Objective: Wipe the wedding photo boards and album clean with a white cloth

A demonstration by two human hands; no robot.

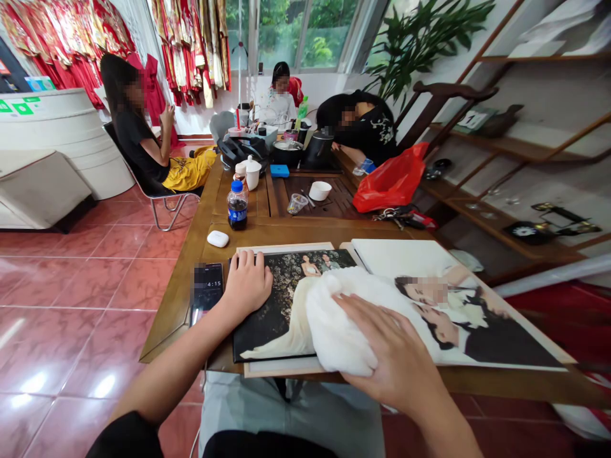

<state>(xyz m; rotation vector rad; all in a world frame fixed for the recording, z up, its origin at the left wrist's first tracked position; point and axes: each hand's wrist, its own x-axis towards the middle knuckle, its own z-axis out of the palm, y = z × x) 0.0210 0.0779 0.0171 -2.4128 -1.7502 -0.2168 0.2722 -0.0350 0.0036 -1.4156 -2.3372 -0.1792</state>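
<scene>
Right hand (389, 350) is pressing white cloth (334, 318) onto photo album (277, 312).
Left hand (245, 283) is lying on its left page; all fingers released.

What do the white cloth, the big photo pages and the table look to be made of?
White cloth: soft fluffy fabric, probably microfibre; it bunches. Photo pages: smooth stiff printed board, seemingly; they lie flat. Table: brown varnished wood with visible grain.
</scene>
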